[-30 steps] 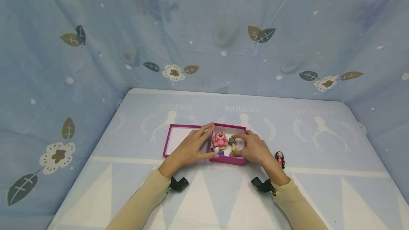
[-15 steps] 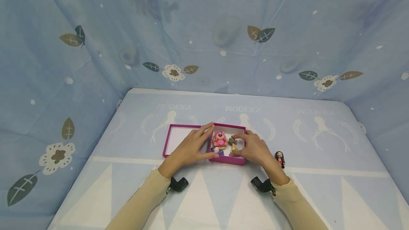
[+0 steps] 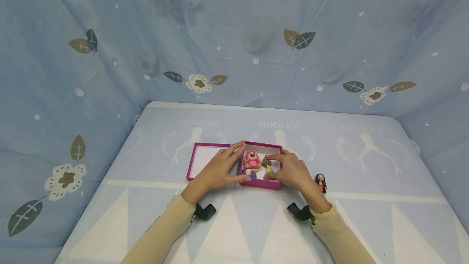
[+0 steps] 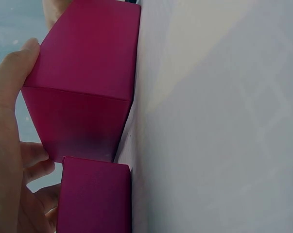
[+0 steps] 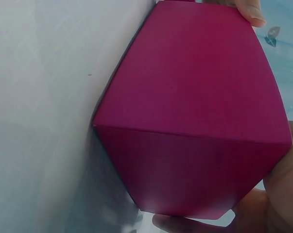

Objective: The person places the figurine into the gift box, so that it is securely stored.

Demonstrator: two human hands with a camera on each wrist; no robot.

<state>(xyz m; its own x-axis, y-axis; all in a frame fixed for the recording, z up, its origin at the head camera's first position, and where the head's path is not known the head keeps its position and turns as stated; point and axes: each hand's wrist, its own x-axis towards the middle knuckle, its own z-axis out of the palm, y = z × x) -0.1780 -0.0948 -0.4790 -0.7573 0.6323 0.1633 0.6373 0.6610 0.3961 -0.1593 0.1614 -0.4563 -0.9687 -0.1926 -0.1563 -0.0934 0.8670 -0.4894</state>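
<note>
Almost nothing has moved: the yellow toy (image 3: 269, 169) lies near the near right corner inside the box (image 3: 261, 183), the right hand (image 3: 292, 170) at it, pinching or not I cannot tell; the left hand (image 3: 220, 169) grips the box's left end, just beside the lid (image 3: 206, 158); rightward the table (image 3: 381, 223) runs wide past the doll (image 3: 320, 182)

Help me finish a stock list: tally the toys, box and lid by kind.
Toys: 5 visible (pink bear, blue toy, yellow toy, brown toy, doll)
Box: 1
Lid: 1
Total: 7
</note>
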